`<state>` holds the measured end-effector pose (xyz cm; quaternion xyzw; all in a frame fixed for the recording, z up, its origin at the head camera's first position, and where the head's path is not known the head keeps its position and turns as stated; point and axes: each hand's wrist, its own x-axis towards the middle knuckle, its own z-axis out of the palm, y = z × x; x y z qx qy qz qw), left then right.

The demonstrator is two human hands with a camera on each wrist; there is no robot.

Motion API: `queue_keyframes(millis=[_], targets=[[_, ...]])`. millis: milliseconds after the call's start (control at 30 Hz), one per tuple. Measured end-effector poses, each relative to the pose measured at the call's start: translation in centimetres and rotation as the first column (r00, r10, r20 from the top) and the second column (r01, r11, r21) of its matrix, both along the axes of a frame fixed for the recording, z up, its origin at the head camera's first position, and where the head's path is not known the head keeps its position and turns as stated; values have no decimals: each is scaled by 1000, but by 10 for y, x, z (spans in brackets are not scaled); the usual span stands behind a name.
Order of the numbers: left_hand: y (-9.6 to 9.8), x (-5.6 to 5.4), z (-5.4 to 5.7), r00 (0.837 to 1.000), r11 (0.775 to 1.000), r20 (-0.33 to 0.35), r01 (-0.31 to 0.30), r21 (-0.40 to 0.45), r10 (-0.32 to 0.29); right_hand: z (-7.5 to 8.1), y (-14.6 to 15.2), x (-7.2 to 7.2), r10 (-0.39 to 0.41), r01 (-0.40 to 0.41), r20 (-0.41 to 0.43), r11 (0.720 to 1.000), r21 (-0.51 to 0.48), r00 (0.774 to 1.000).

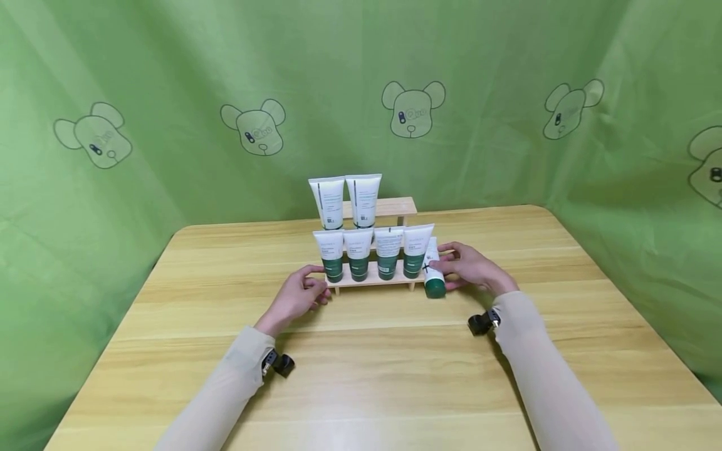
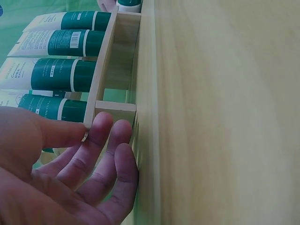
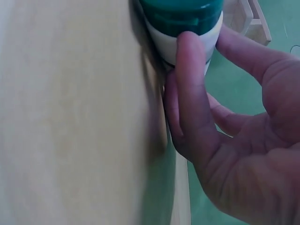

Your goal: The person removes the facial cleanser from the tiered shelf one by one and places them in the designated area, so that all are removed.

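Note:
A stepped wooden display rack [image 1: 369,274] stands near the table's back, holding white-and-green squeeze tubes. Several tubes [image 1: 359,254] fill its front step cap-down, and two taller white tubes [image 1: 363,200] stand higher behind. My left hand [image 1: 299,293] is at the rack's left front end; in the left wrist view its thumb [image 2: 65,133] and index finger pinch the shelf's corner. At the rack's right end my right hand [image 1: 470,266] grips a white tube with a green cap [image 1: 435,288], tilted, cap towards me. The right wrist view shows fingers [image 3: 192,79] around it near the cap [image 3: 183,14].
The wood-grain table [image 1: 395,376] spreads in front of the rack and to both sides. Behind it hangs a green curtain [image 1: 338,94] printed with bear heads. The rack's top step [image 1: 389,205] shows bare wood at its right.

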<state>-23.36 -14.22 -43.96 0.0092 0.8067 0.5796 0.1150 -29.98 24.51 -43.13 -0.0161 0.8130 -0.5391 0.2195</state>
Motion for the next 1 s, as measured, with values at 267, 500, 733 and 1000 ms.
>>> queue_keyframes(millis=[267, 500, 733, 1000], targets=[[2, 1, 1, 1000, 1000, -8, 1, -7, -1, -1, -3, 0, -29, 29, -14, 1000, 6, 999], [3, 0, 2, 1000, 1000, -10, 3, -3, -3, 0, -7, -1, -36, 36, -19, 999, 9, 999], [2, 0, 2, 1000, 1000, -13, 9, -11, -10, 1, -9, -2, -32, 32, -23, 999, 2, 999], [0, -1, 0, 1000, 1000, -8, 18, 4, -18, 13, -4, 2, -23, 25, -39, 998, 59, 999]])
